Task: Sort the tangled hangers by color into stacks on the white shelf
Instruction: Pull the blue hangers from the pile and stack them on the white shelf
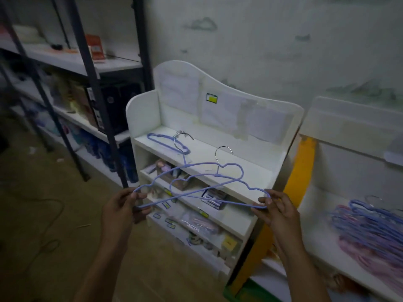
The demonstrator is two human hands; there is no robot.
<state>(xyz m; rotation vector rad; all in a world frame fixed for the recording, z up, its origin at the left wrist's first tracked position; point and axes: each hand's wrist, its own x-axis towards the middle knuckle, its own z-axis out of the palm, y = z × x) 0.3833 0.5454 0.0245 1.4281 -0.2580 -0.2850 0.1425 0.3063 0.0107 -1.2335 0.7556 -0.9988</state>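
Two blue wire hangers (202, 182) with metal hooks are interlocked in front of the white shelf (250, 168). My left hand (122, 208) pinches the left end of one. My right hand (277, 210) pinches the right end of the other. Both hangers hang in the air just before the shelf's top board. A small stack of blue hangers (168, 143) lies on the left of that top board, hooks pointing right. A tangled heap of blue and pink hangers (368, 232) lies on the white unit to the right.
A dark metal rack (91, 79) with boxes and packets stands at the left, one post close to my left hand. The white shelf's lower boards hold small packets. A yellow and green panel (301, 171) stands between the two white units. A cable lies on the floor at left.
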